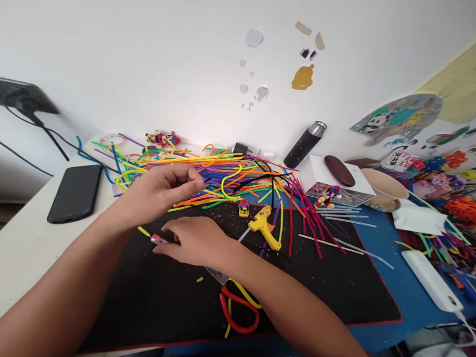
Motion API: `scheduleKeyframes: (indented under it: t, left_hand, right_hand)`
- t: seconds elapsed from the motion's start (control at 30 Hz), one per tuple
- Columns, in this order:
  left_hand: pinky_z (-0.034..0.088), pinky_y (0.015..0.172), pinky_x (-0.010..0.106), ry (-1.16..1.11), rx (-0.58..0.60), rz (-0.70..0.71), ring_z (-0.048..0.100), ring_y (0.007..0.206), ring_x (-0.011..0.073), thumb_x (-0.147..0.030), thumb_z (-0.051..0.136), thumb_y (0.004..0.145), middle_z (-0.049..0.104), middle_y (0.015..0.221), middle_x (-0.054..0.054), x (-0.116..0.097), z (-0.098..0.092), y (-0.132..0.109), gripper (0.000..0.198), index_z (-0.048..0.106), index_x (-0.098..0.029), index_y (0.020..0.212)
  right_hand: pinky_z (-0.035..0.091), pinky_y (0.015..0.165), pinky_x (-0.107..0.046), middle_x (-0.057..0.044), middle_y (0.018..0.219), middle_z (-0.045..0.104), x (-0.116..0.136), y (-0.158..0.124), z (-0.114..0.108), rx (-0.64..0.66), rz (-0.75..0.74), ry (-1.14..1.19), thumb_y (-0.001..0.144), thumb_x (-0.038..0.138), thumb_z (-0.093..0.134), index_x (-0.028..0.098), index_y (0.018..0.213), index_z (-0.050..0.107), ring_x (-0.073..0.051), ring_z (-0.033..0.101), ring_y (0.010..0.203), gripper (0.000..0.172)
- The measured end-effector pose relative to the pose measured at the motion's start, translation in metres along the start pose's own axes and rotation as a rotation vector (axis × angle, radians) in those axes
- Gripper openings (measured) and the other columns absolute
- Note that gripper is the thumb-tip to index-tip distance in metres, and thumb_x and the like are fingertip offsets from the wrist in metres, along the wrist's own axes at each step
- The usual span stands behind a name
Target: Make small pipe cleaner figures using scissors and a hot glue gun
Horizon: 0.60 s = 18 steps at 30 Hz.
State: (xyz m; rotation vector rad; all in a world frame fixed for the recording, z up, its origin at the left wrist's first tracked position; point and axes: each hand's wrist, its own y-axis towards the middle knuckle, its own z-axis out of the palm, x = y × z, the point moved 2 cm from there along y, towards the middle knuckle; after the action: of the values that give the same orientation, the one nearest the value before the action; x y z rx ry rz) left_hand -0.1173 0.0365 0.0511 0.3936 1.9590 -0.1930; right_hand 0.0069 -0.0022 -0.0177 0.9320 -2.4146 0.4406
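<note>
My left hand (pixel 163 191) is raised over the near side of a heap of colourful pipe cleaners (pixel 218 172), thumb and fingertips pressed together. Whatever they may pinch is too small to make out. Lower down, my right hand (pixel 199 242) reaches left across the black mat, with thumb and fingers apart around a small red-and-clear lighter (pixel 155 239). A short yellow pipe cleaner (pixel 143 231) lies beside the lighter's end. Under my right forearm are red-handled scissors (pixel 239 311), partly covered. A small yellow clown-like head (pixel 243 208) sits beyond my right hand.
A yellow glue gun (pixel 265 226) lies on the black mat (pixel 316 285), right of the small head. A phone (pixel 75 193) rests at the left. Behind are a dark thermos (pixel 305 144) and a white box (pixel 316 176). Clear glue sticks (pixel 349 219) and a white power strip (pixel 432 279) lie right.
</note>
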Motion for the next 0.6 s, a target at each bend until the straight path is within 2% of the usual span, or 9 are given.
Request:
scheduleKeyframes:
  t: [0.07, 0.13, 0.17, 0.3, 0.37, 0.5, 0.6]
  left_hand:
    - [0.03, 0.052, 0.023, -0.004, -0.012, -0.007, 0.038, 0.056, 0.0114, -0.051, 0.065, 0.092, 0.046, 0.06, -0.004, 0.003, -0.002, 0.001, 0.034, 0.063, -0.019, 0.08]
    - [0.031, 0.053, 0.024, -0.002, -0.006, -0.005, 0.04, 0.058, 0.0116, -0.052, 0.065, 0.092, 0.049, 0.062, -0.003, 0.006, -0.002, 0.002, 0.035, 0.064, -0.018, 0.082]
    - [0.033, 0.055, 0.024, 0.0, 0.002, -0.001, 0.042, 0.06, 0.012, -0.052, 0.065, 0.092, 0.051, 0.065, -0.003, 0.008, -0.001, 0.003, 0.036, 0.065, -0.018, 0.083]
    - [0.038, 0.062, 0.025, -0.003, 0.047, -0.007, 0.048, 0.068, 0.0143, -0.057, 0.065, 0.089, 0.058, 0.074, 0.0, 0.013, 0.008, 0.008, 0.04, 0.066, -0.018, 0.083]
    - [0.037, 0.062, 0.025, -0.029, 0.09, -0.013, 0.046, 0.068, 0.0141, -0.058, 0.064, 0.089, 0.057, 0.074, 0.0, 0.015, 0.016, 0.01, 0.041, 0.066, -0.018, 0.084]
    - [0.033, 0.058, 0.024, -0.075, 0.188, -0.041, 0.039, 0.062, 0.012, -0.056, 0.064, 0.092, 0.048, 0.068, -0.004, 0.018, 0.035, 0.01, 0.039, 0.063, -0.018, 0.084]
    - [0.03, 0.055, 0.024, -0.077, 0.229, -0.06, 0.036, 0.059, 0.0112, -0.054, 0.065, 0.093, 0.044, 0.065, -0.005, 0.022, 0.046, 0.009, 0.038, 0.062, -0.018, 0.084]
  right_hand:
    - [0.043, 0.068, -0.029, -0.003, 0.094, 0.08, -0.007, -0.007, -0.003, -0.072, 0.029, 0.099, 0.102, 0.053, 0.066, 0.023, 0.103, 0.076, -0.021, 0.071, 0.084, 0.031]
    - [0.042, 0.07, -0.027, -0.001, 0.09, 0.079, -0.019, -0.02, -0.01, -0.206, 0.054, 0.236, 0.103, 0.038, 0.069, 0.022, 0.095, 0.077, -0.017, 0.069, 0.078, 0.02]
    - [0.042, 0.068, -0.027, 0.0, 0.085, 0.077, -0.026, -0.028, -0.014, -0.263, 0.081, 0.311, 0.102, 0.035, 0.069, 0.022, 0.09, 0.077, -0.015, 0.066, 0.073, 0.02]
    - [0.036, 0.053, -0.025, 0.004, 0.06, 0.059, -0.052, -0.061, -0.025, -0.466, 0.236, 0.699, 0.098, 0.047, 0.068, 0.021, 0.082, 0.072, -0.012, 0.05, 0.052, 0.031]
    - [0.031, 0.046, -0.025, 0.007, 0.051, 0.049, -0.059, -0.075, -0.025, -0.513, 0.304, 0.851, 0.096, 0.055, 0.068, 0.02, 0.081, 0.071, -0.011, 0.041, 0.044, 0.038]
    - [0.03, 0.043, -0.023, 0.009, 0.047, 0.045, -0.063, -0.09, -0.014, -0.544, 0.351, 1.036, 0.092, 0.06, 0.072, 0.019, 0.083, 0.07, -0.009, 0.037, 0.04, 0.042]
    - [0.027, 0.041, -0.022, 0.01, 0.048, 0.045, -0.065, -0.093, -0.006, -0.607, 0.356, 1.158, 0.09, 0.058, 0.075, 0.018, 0.086, 0.07, -0.008, 0.036, 0.038, 0.04]
